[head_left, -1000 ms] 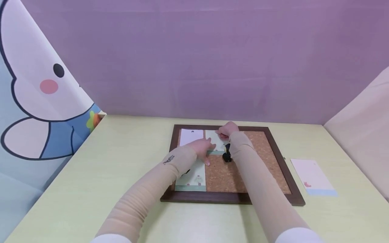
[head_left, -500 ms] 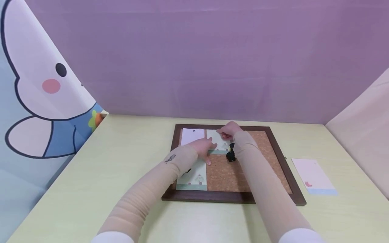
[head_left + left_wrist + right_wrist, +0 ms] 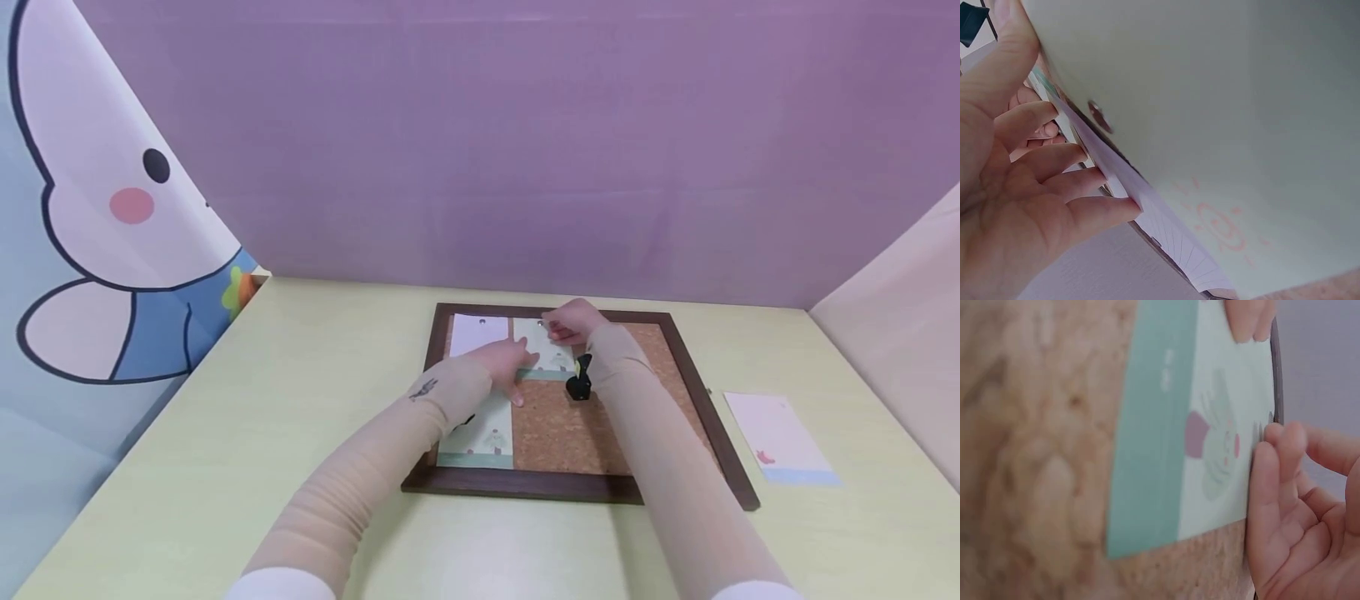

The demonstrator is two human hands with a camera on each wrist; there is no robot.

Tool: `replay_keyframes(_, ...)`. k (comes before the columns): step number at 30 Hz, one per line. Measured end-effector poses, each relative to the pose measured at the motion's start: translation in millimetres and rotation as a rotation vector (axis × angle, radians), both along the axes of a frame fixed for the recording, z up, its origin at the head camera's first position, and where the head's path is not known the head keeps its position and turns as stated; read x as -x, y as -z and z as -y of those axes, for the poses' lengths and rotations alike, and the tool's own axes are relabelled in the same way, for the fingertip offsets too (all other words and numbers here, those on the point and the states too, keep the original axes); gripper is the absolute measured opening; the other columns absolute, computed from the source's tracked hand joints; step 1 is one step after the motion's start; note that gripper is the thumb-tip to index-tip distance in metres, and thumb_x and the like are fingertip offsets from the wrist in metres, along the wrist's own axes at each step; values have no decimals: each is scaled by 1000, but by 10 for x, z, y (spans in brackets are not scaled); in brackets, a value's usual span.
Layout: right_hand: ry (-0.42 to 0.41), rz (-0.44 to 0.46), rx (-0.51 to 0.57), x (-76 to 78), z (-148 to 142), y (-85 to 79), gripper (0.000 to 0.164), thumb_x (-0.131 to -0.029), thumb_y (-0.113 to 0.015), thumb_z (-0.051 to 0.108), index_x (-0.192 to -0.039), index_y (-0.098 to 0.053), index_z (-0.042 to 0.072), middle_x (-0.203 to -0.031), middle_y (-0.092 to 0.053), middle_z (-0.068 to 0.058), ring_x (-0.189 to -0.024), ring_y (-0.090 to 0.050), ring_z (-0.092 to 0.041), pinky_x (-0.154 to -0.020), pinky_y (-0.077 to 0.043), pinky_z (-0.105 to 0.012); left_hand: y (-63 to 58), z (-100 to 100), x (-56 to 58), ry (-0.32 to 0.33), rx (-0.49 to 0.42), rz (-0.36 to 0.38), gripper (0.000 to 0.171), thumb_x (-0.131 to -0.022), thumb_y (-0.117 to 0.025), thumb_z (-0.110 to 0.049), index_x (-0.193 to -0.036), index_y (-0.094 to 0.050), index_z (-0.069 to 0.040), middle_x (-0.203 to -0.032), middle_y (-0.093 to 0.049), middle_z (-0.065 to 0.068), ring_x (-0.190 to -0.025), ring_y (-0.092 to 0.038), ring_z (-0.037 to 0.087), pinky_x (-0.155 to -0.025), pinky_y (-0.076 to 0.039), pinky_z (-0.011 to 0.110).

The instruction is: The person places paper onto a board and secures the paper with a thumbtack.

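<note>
A cork board (image 3: 570, 442) in a dark brown frame lies on the table. My left hand (image 3: 504, 364) rests on its left side with fingers spread, over a lavender sheet (image 3: 474, 331) and a green-edged sheet (image 3: 476, 437). A round pin (image 3: 1100, 117) sits in the paper beside that hand in the left wrist view. My right hand (image 3: 576, 322) is at the top of another pale green sheet (image 3: 1229, 456), its fingers loosely bent. Right beside its fingertips a dark pin (image 3: 541, 322) shows at the sheet's upper edge; nothing is visibly pinched.
To the right of the board lies a loose white sheet (image 3: 783, 437) with a blue bottom strip. A small dark thing (image 3: 708, 390) lies just outside the frame's right side. A purple curtain (image 3: 480, 150) hangs behind the table.
The right fingertips have shifted slightly right, and the pin at the top of the pale green sheet has come into sight. The left hand stays in place; the head view has shifted a little.
</note>
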State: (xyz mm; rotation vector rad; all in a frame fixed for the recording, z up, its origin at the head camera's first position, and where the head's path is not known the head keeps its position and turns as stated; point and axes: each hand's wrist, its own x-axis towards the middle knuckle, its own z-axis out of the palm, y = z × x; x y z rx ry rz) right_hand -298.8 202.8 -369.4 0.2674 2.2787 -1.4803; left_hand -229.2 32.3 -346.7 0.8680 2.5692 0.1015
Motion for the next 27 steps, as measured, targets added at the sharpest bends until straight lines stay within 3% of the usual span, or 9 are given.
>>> replay_keyframes(5,-28,-2,-13,-51,-39,-28,30,-96,-53,23,-109,-56,-5,-79,-60,-3,-64,-60,-8,-67,-55,-22,-7,-17,-21,-6,1,14,84,-77,-75,-29,-147,-32,-13,-156,-16,17,-142,-25,33,-117,-23,37)
replay_keyframes(12,-79,-40,-80,-108,-176,-45,44,-96,-52,25,-126,-51,-8,-109,-59,-13,-80,-61,-11,-81,-55,-28,-21,-31,-41,-17,-13,17,84,-76,-76,-29,-147,-32,-14,-156,-16,16,-142,-24,33,-116,-24,38)
replay_keyframes(17,-129,-95,-89,-143,-262,-61,36,-95,-54,21,-116,-53,-8,-91,-61,-7,-74,-61,-8,-72,-55,-24,-39,-31,-45,-24,-17,16,84,-76,-76,-28,-147,-33,-14,-156,-17,16,-142,-23,33,-117,-23,38)
replay_keyframes(21,-254,-151,-156,-183,-319,-88,29,-97,-51,18,-105,-55,-9,-81,-59,-3,-70,-58,-7,-67,-52,-21,-44,-29,-49,-24,-17,16,84,-76,-76,-28,-147,-33,-14,-156,-17,16,-142,-24,33,-117,-23,38)
replay_keyframes(27,-370,-163,-171,-251,-358,-116,30,-97,-50,14,-110,-55,-12,-72,-55,0,-65,-50,-8,-64,-46,-21,-41,-26,-55,-34,-27,24,85,-76,-76,-28,-147,-33,-15,-156,-16,16,-142,-23,33,-117,-22,39)
